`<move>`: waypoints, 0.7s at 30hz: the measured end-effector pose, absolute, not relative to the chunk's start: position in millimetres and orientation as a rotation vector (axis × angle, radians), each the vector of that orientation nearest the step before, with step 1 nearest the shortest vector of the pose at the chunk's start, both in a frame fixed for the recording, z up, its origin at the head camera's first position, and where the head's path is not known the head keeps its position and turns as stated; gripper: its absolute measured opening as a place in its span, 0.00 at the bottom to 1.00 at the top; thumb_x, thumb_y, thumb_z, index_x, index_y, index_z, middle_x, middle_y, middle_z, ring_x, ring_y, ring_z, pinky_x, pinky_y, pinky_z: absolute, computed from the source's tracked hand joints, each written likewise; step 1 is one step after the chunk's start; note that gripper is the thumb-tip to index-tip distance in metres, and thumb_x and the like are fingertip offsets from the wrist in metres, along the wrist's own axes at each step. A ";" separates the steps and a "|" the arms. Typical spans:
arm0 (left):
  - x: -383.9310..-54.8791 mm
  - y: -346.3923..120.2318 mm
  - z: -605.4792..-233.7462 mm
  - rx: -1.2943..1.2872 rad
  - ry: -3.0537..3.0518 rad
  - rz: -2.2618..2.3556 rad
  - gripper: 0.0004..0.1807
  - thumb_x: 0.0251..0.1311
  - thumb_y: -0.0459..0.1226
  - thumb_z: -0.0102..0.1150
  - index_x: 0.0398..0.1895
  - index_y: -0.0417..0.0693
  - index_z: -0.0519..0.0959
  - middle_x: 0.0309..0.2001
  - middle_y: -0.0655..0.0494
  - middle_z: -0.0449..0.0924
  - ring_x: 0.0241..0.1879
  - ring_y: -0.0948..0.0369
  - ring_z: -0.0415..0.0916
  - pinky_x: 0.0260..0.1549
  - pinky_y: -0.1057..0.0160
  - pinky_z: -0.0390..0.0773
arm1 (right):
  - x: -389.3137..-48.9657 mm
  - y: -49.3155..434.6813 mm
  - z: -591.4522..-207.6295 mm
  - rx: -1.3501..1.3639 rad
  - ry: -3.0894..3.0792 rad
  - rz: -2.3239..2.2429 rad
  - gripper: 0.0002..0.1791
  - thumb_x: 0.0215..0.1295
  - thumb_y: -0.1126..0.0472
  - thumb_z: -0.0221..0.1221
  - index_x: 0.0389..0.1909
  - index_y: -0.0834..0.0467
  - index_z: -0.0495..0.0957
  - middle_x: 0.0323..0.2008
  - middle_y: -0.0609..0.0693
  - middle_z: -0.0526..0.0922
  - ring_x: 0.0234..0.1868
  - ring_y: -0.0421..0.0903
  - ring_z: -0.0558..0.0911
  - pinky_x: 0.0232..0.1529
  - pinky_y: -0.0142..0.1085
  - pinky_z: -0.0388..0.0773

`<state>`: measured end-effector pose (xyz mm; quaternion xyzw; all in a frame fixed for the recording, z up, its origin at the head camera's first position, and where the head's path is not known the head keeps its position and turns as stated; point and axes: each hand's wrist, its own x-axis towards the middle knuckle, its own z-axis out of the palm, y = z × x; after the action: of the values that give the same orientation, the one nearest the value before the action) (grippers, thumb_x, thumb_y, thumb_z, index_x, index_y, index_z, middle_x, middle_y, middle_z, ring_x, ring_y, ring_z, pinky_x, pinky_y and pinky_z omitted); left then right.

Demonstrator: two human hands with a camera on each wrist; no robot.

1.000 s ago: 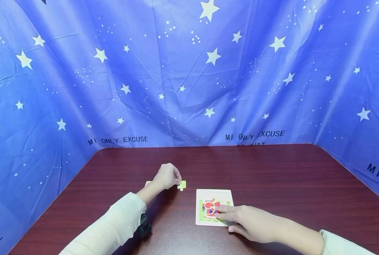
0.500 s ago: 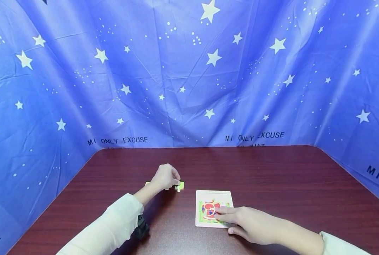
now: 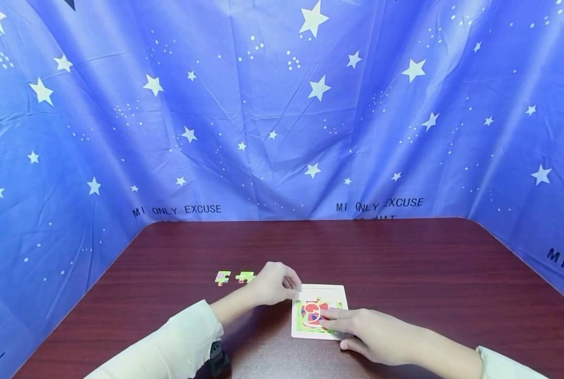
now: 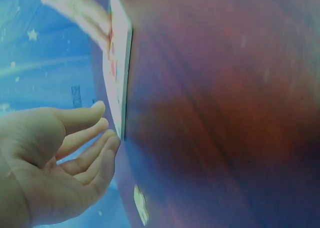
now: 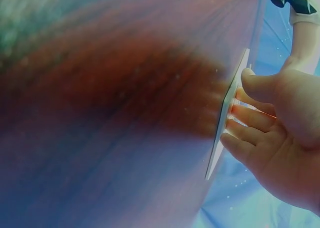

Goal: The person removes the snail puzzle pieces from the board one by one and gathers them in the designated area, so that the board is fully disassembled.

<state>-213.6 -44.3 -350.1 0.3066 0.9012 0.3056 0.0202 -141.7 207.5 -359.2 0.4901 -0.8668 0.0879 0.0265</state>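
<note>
A square white-framed puzzle tray (image 3: 319, 291) with a red, blue and green picture lies on the table in the head view. My left hand (image 3: 274, 284) is at its far left corner, thumb and index finger bent close together in a pinch; the green puzzle piece in it is hidden by the fingers. The left wrist view shows these fingertips (image 4: 111, 140) right at the tray's corner. My right hand (image 3: 378, 334) rests its extended fingers on the picture and the tray's right side. Two loose pieces, one green and pink (image 3: 223, 277), one green (image 3: 246, 276), lie left of the tray.
The dark red wooden table (image 3: 405, 268) carries all of this. A blue curtain (image 3: 272, 105) with white stars hangs behind and on both sides. A black device (image 3: 217, 360) is strapped at the left wrist.
My left hand has moved right, from beside the loose pieces to the tray's corner, uncovering two pieces. The piece it pinched is out of sight now. The right hand stays on the tray.
</note>
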 end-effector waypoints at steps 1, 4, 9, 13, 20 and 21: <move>-210.7 -42.1 -350.6 0.980 2.780 0.928 0.05 0.49 0.31 0.70 0.31 0.40 0.84 0.30 0.51 0.86 0.31 0.62 0.83 0.30 0.73 0.77 | -141.6 207.3 -359.4 1.517 -2.678 0.274 0.23 0.65 0.58 0.58 0.62 0.54 0.74 0.63 0.51 0.76 0.64 0.47 0.76 0.53 0.38 0.80; -203.0 -36.4 -351.7 1.037 2.755 0.861 0.06 0.49 0.32 0.70 0.31 0.42 0.84 0.30 0.54 0.87 0.31 0.66 0.81 0.30 0.76 0.75 | -141.6 206.7 -359.5 1.522 -2.681 0.282 0.24 0.65 0.58 0.58 0.62 0.53 0.73 0.64 0.51 0.75 0.64 0.47 0.76 0.53 0.37 0.80; -194.7 -29.4 -353.2 1.026 2.789 0.770 0.07 0.46 0.33 0.73 0.30 0.45 0.84 0.29 0.58 0.86 0.29 0.70 0.77 0.29 0.78 0.73 | -141.5 206.4 -359.6 1.520 -2.677 0.277 0.23 0.66 0.57 0.58 0.62 0.53 0.74 0.64 0.51 0.75 0.63 0.47 0.76 0.52 0.38 0.80; -192.9 -26.7 -353.4 0.989 2.800 0.787 0.09 0.43 0.33 0.75 0.28 0.44 0.84 0.28 0.57 0.85 0.28 0.70 0.76 0.29 0.78 0.73 | -141.2 207.3 -358.8 1.513 -2.670 0.261 0.21 0.67 0.56 0.57 0.61 0.52 0.75 0.63 0.50 0.76 0.62 0.46 0.77 0.52 0.38 0.80; -195.9 -23.3 -349.0 0.934 2.768 0.812 0.10 0.41 0.31 0.76 0.26 0.43 0.83 0.26 0.55 0.84 0.26 0.70 0.74 0.28 0.78 0.72 | -143.0 206.2 -354.5 1.515 -2.647 0.241 0.21 0.68 0.54 0.56 0.61 0.52 0.75 0.63 0.49 0.77 0.62 0.46 0.78 0.51 0.39 0.81; -196.7 -23.1 -348.4 0.922 2.762 0.817 0.10 0.40 0.31 0.76 0.26 0.43 0.83 0.25 0.55 0.83 0.25 0.70 0.74 0.28 0.78 0.72 | -143.5 205.3 -353.8 1.513 -2.639 0.237 0.21 0.68 0.54 0.56 0.61 0.52 0.75 0.63 0.49 0.77 0.62 0.45 0.78 0.51 0.39 0.81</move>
<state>-196.7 -23.1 -348.4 0.3042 0.9117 0.2697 0.0585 -143.5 205.3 -353.8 0.4954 -0.8640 0.0776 0.0452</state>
